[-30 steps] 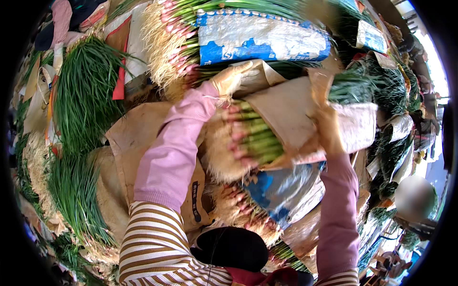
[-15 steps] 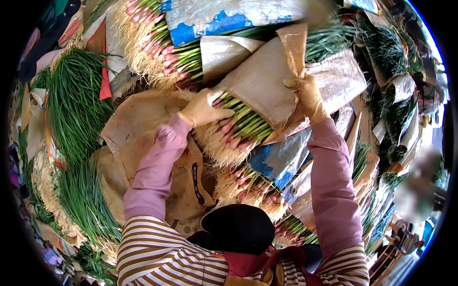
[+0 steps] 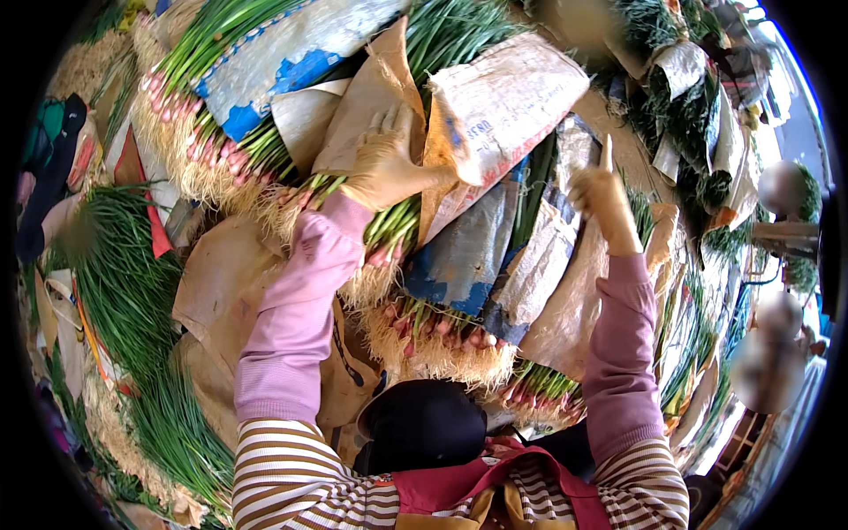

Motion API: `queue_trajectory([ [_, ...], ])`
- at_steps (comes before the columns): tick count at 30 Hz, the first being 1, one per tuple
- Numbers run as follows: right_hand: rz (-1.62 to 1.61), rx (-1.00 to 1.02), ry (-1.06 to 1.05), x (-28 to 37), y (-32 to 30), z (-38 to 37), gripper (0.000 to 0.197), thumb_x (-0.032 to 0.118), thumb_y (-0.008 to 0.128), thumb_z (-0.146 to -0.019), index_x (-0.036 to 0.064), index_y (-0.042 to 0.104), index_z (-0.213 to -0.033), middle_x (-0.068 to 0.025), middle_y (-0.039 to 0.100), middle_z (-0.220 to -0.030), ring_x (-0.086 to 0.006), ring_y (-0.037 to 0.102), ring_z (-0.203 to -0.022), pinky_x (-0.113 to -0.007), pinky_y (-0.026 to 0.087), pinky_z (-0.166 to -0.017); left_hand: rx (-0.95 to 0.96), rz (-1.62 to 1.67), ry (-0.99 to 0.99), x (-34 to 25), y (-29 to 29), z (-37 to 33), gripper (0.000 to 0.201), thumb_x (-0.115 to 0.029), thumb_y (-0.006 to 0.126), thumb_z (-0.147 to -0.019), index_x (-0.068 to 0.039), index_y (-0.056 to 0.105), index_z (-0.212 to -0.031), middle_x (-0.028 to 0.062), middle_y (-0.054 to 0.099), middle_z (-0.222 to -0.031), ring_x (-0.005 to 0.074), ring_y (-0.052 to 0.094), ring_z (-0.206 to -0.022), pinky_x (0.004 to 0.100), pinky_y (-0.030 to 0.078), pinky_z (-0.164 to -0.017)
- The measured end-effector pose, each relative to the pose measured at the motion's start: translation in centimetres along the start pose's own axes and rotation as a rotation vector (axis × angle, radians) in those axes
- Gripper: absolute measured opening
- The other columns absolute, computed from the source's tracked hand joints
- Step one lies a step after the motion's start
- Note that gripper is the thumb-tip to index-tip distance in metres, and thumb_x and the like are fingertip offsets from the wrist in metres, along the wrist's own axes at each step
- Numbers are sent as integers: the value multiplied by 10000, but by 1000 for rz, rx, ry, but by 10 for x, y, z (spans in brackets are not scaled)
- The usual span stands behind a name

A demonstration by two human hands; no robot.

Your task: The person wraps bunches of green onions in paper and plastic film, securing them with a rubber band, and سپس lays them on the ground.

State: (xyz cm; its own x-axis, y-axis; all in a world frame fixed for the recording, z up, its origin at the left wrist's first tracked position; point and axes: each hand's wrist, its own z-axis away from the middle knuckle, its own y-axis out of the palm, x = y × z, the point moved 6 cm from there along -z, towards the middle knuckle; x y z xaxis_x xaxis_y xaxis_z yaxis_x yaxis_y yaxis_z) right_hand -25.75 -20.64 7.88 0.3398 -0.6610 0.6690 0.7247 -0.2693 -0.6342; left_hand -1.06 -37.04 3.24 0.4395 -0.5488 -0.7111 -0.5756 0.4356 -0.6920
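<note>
The left hand (image 3: 382,172) lay over the onion bundle (image 3: 386,234), palm down across its green stalks and the near edge of its tan wrapper (image 3: 358,106). Its fingers were spread wide and pointed toward the wrapper's far edge, while the thumb reached right, across the brown fold beside a white printed panel (image 3: 517,84). Pink bulbs and pale roots stuck out below the wrist; dark green leaves showed at the bundle's far end.

The right hand (image 3: 602,199) was raised well apart from the left, one finger straight up and the others curled in; whether they held anything, I could not tell. It was nearest a grey-and-white wrapper (image 3: 543,256).

Just beside the onion bundle, on its left, lay another bundle in a white-and-blue wrapper (image 3: 283,66). Nearer the person was one in a blue-grey wrapper (image 3: 464,243), its bulbs toward the black cap (image 3: 424,428). A brown sheet (image 3: 225,283) lay left of the onion bundle, with long green leaves (image 3: 110,265) beyond its left edge.
</note>
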Motion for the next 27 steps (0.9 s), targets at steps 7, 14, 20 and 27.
queue_trajectory([
  [7, 615, 89, -91, -23, 92, -6, 376, 351, 627, -755, -23, 641, -790, -203, 628, -765, -323, 626, -717, -380, 481, -606, 61, -86, -23, -36, 36, 6, 1346, -747, 660, -416, 8, 75, -1364, 258, 89, -1408, 417, 50, -1308, 591, 42, -1010],
  [14, 344, 73, -225, -16, 81, -5, 378, 330, 587, -727, -44, 624, -764, -253, 596, -733, -374, 605, -726, -407, 471, -635, -97, -387, 26, -34, 52, 17, 879, -505, 669, -626, -94, 316, -1317, 195, 260, -1373, 364, 224, -1268, 520, 135, -1009],
  [20, 81, -94, -297, -70, 49, -9, 255, 209, 579, -713, -40, 626, -693, -174, 586, -604, -257, 561, -551, -354, 443, -543, -311, -76, 128, -31, 30, 20, 293, -198, 517, -833, -113, 555, -1112, 41, 565, -1140, 338, 478, -1084, 422, 335, -922],
  [27, -577, -222, -112, -27, -22, 98, 239, 121, 627, -779, 46, 574, -559, 35, 454, -462, -30, 347, -395, -190, 262, -366, -172, -186, 280, -80, 31, 65, 450, -187, 618, -778, -80, 489, -1196, 117, 500, -1221, 316, 420, -1166, 393, 324, -982],
])
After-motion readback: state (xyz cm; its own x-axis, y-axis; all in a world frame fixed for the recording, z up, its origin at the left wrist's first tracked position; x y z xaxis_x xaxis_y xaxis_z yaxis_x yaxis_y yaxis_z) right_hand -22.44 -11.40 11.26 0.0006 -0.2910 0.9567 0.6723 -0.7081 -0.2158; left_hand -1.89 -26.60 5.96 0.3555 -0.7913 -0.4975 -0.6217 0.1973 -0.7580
